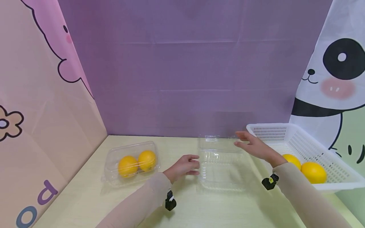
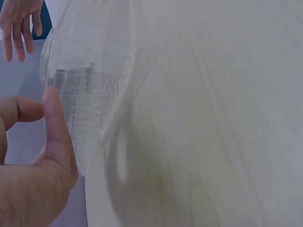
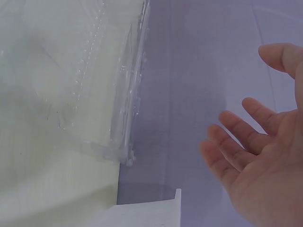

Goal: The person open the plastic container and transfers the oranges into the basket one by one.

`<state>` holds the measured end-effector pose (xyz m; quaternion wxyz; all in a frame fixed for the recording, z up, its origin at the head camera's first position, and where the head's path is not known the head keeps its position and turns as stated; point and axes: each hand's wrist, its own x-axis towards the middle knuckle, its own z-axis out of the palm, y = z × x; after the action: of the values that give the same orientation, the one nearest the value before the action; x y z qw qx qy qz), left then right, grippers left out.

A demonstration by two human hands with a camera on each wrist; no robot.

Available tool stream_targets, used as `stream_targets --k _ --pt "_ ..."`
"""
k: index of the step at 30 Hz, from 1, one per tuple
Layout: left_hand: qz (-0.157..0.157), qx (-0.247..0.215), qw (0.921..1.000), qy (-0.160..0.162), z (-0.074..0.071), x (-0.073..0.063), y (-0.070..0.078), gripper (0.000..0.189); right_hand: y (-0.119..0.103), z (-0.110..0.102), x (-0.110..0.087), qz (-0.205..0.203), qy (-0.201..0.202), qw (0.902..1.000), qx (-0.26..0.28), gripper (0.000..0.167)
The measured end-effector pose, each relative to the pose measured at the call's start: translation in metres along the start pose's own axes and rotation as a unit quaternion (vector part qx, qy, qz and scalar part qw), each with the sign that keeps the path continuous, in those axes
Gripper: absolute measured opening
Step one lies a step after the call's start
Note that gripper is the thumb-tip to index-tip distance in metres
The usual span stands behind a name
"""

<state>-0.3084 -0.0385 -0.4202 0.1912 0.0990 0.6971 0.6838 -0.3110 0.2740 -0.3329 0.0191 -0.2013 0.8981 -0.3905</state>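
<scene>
In the head view we've got the clear plastic clamshell (image 1: 223, 169) on the table (image 1: 188, 205), approx 5 o'clock of centre, nothing in it, w/ its lid (image 1: 212, 144) folded back at the clamshell's 12 o'clock. Our L hand (image 1: 183, 166) is right at the clamshell's 9 o'clock edge, fingers relaxed & a bit bent, pointing to 3; we can't tell for sure if the fingertips touch the plastic, as thumb & finger overlap its rim in the L wrist view. Our R hand (image 1: 255, 147) is up at the clamshell's 2 o'clock, holding nothing, fingers spread; the R wrist view shows a gap btwn it & the plastic. Well off to the clamshell's 9 o'clock we see the other box (image 1: 114, 158), also clear, lid down, w/ 2 oranges (image 1: 128, 166) side by side inside. At the clamshell's 3 o'clock is the white basket (image 1: 280, 128), partly behind our R arm, w/ 2 more oranges (image 1: 313, 172) visible twd its 6 o'clock side. Both sleeves (image 1: 148, 193) are beige, w/ a small black cam (image 1: 170, 202) at each wrist. Purple cloth (image 1: 182, 69) hangs at 12; panda print (image 1: 339, 63) at approx 2.
</scene>
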Motion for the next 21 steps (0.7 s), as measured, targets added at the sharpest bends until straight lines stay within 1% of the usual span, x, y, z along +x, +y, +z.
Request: stream_targets --k 6,9,17,21 --pt "0.003 0.002 1.0 0.003 0.001 0.0 0.0 0.055 -0.002 0.004 0.0 0.006 -0.003 1.0 -0.006 0.067" --pt "0.0 0.001 1.0 0.007 0.0 0.0 0.0 0.055 -0.002 0.006 0.001 0.006 -0.004 1.0 -0.005 0.067" --pt "0.011 -0.003 0.9999 0.008 -0.004 0.0 0.001 0.058 -0.004 0.014 0.006 -0.009 -0.005 0.9999 0.003 0.065" --pt "0.013 0.001 0.9998 0.013 -0.005 -0.001 0.003 0.06 -0.005 0.018 0.009 -0.013 -0.005 0.9999 0.005 0.065"
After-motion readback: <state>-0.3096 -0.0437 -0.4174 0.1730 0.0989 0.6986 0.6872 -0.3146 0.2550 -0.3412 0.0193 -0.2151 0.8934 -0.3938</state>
